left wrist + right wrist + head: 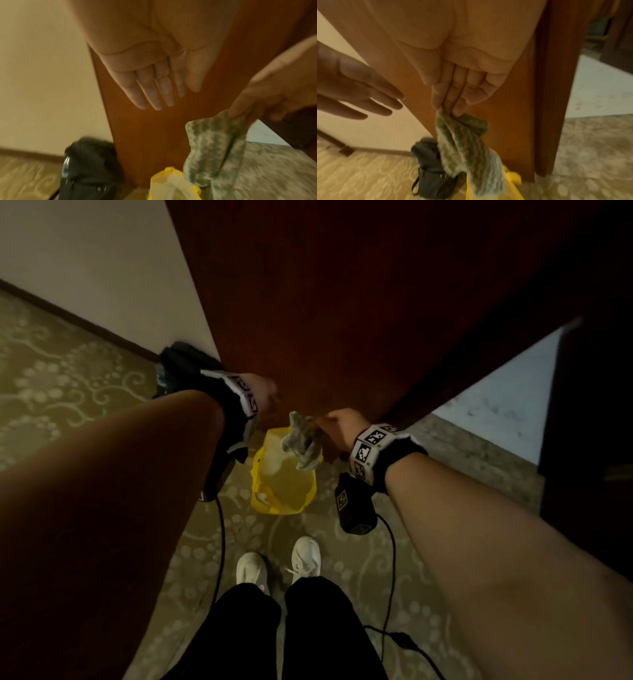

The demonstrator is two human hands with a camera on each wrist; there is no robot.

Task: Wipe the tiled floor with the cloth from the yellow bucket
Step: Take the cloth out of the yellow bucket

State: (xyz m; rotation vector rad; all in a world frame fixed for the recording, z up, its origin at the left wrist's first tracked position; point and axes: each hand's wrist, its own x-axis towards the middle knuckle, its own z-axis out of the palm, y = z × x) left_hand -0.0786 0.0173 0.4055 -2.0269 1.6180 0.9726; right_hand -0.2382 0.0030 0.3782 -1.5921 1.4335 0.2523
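**Cloth hangs over the yellow bucket**

The right hand [464, 86] pinches the cloth [467, 152] by its top edge, fingertips [458, 112] pressed together on the fabric. In the head view, the greenish, mottled cloth dangles at the centre of the frame, its lower end hanging over the open mouth of the yellow bucket [282, 484]. The bucket stands on the patterned carpet [61, 378] just above the white shoes [279, 563] in the picture. The left hand [154, 75] is flat and spread, fingers straight and side by side, holding nothing, just left of the cloth in front of the brown wooden door [342, 302]. A black bag [431, 173] leans at the foot of the door, low and left of centre in the right wrist view. The pale tiled floor [496, 402] shows through the gap at the right of the head view, past the door's edge.
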